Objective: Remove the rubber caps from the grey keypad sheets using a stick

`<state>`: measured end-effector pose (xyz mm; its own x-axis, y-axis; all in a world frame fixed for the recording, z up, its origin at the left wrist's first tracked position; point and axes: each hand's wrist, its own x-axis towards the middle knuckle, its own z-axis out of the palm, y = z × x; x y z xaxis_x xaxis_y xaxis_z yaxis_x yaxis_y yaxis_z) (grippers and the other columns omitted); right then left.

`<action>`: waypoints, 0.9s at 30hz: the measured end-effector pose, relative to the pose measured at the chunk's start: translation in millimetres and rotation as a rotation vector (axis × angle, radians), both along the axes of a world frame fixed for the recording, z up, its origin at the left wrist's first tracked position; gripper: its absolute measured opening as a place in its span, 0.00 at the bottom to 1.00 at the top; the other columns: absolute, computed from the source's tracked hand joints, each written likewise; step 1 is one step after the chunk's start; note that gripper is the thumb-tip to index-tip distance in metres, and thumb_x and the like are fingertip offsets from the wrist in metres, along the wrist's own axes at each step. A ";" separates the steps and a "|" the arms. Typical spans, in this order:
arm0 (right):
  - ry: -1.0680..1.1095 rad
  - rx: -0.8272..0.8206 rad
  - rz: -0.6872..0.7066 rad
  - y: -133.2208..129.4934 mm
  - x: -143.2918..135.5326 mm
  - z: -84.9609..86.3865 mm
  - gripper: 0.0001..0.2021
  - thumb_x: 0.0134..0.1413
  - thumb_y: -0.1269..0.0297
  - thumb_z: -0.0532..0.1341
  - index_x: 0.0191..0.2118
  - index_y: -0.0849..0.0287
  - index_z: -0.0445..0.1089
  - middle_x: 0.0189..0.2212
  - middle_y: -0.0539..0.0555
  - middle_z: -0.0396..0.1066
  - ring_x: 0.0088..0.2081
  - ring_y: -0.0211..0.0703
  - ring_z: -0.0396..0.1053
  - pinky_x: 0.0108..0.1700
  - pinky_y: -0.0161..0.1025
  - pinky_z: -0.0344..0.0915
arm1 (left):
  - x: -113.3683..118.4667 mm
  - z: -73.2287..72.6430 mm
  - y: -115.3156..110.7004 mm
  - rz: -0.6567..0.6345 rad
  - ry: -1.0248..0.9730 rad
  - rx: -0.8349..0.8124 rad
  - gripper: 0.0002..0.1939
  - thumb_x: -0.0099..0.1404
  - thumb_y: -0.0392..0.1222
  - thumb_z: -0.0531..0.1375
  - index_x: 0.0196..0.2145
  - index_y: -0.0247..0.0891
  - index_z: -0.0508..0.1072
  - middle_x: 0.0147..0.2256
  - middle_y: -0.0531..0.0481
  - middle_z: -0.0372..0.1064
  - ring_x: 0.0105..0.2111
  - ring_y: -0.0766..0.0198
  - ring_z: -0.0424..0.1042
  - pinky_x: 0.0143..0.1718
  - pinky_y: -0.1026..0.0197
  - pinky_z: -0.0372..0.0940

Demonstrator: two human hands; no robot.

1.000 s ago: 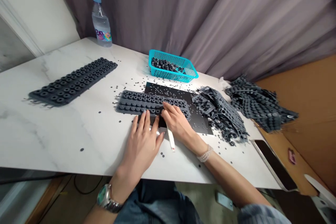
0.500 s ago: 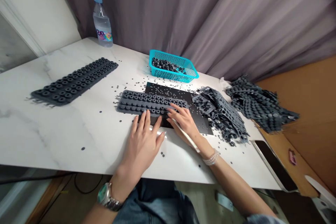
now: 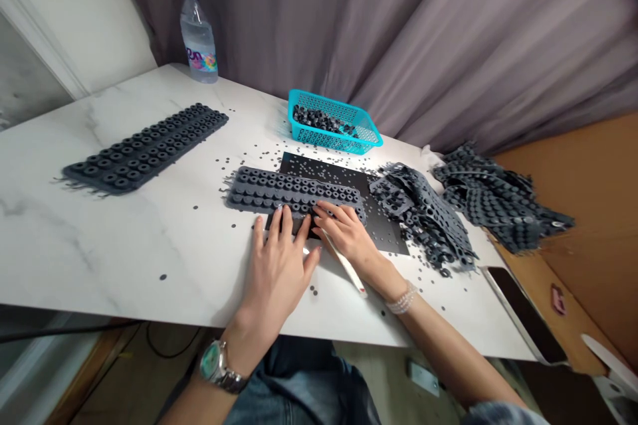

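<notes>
A dark grey rubber sheet (image 3: 259, 189) with rows of raised rings lies in front of me, partly over a flat black mat (image 3: 389, 229). My left hand (image 3: 279, 255) rests with fingers spread, its fingertips at the sheet's near edge. A slim white pen-like tool (image 3: 346, 267) is held in my right hand (image 3: 346, 236), its rear end pointing back toward me. The tool's tip is hidden under the fingers, which touch the sheet's near edge right of the left hand. Small dark discs are scattered over the mat and table.
A second ringed sheet (image 3: 144, 153) lies at left. Behind stands a turquoise basket (image 3: 333, 143) of small black rubber pieces, with a water bottle (image 3: 199, 43) farther left. Punched sheets (image 3: 431, 206) and a heap of sheets (image 3: 498, 199) lie at right, near a phone (image 3: 521, 312).
My right hand has shifted slightly left along the sheet's near edge, closer to the left hand. The white tool's rear end has swung down toward me. The whole view has moved a little.
</notes>
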<state>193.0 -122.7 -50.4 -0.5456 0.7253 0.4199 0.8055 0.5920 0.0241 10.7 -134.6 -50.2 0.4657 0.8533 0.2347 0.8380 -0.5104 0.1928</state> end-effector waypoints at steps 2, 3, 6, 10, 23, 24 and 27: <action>-0.042 -0.031 0.004 -1.6 -4.6 3.3 0.09 0.66 0.69 0.51 0.44 0.62 0.67 0.49 0.66 0.72 0.60 0.53 0.62 0.52 0.52 0.64 | 0.7 -0.4 0.4 0.009 -0.004 0.005 0.28 0.69 0.52 0.47 0.63 0.38 0.61 0.64 0.35 0.56 0.64 0.45 0.54 0.63 0.36 0.47; -0.060 -0.044 0.004 -2.3 -7.3 4.8 0.09 0.66 0.71 0.50 0.43 0.62 0.67 0.48 0.67 0.72 0.60 0.53 0.61 0.52 0.51 0.64 | 0.9 -0.6 0.6 0.012 -0.009 0.007 0.28 0.69 0.52 0.47 0.63 0.38 0.61 0.64 0.36 0.56 0.64 0.45 0.54 0.63 0.36 0.46; -0.075 -0.051 -0.049 -2.8 -12.9 6.7 0.12 0.66 0.73 0.47 0.43 0.62 0.67 0.46 0.67 0.72 0.60 0.54 0.60 0.53 0.51 0.64 | 1.3 -0.5 0.7 0.018 -0.025 0.002 0.28 0.69 0.52 0.45 0.62 0.39 0.61 0.64 0.36 0.56 0.64 0.44 0.54 0.62 0.35 0.46; 0.009 0.018 -0.310 0.7 -0.6 0.9 0.12 0.65 0.75 0.46 0.40 0.63 0.66 0.45 0.69 0.72 0.60 0.58 0.61 0.52 0.52 0.63 | 1.4 2.1 0.1 0.010 -0.031 -0.014 0.27 0.70 0.51 0.45 0.62 0.38 0.61 0.64 0.33 0.55 0.64 0.43 0.53 0.62 0.34 0.45; 0.207 -0.046 -0.089 18.6 -11.3 3.7 0.09 0.66 0.65 0.52 0.44 0.58 0.68 0.49 0.60 0.74 0.60 0.49 0.63 0.54 0.50 0.61 | -0.2 2.0 -0.9 0.005 -0.019 -0.008 0.28 0.70 0.53 0.45 0.61 0.38 0.63 0.64 0.33 0.53 0.65 0.45 0.52 0.63 0.34 0.45; 0.207 -0.050 -0.085 19.4 -12.6 3.2 0.09 0.66 0.64 0.52 0.44 0.58 0.68 0.49 0.60 0.74 0.60 0.49 0.63 0.54 0.50 0.62 | -0.1 2.4 -1.1 0.005 -0.017 -0.010 0.28 0.70 0.53 0.45 0.61 0.37 0.63 0.64 0.32 0.53 0.65 0.44 0.52 0.63 0.34 0.45; 0.216 -0.058 -0.088 20.2 -12.5 1.7 0.10 0.66 0.64 0.52 0.45 0.58 0.69 0.50 0.60 0.73 0.60 0.49 0.63 0.54 0.51 0.62 | 0.1 2.9 -1.5 0.005 -0.013 -0.017 0.28 0.70 0.53 0.44 0.61 0.37 0.64 0.65 0.32 0.51 0.64 0.44 0.53 0.63 0.35 0.45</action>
<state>180.5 -102.5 -48.7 -0.3817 0.7923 0.4761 0.8368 0.5149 -0.1861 10.8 -136.1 -47.3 0.4585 0.8593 0.2267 0.8378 -0.5030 0.2124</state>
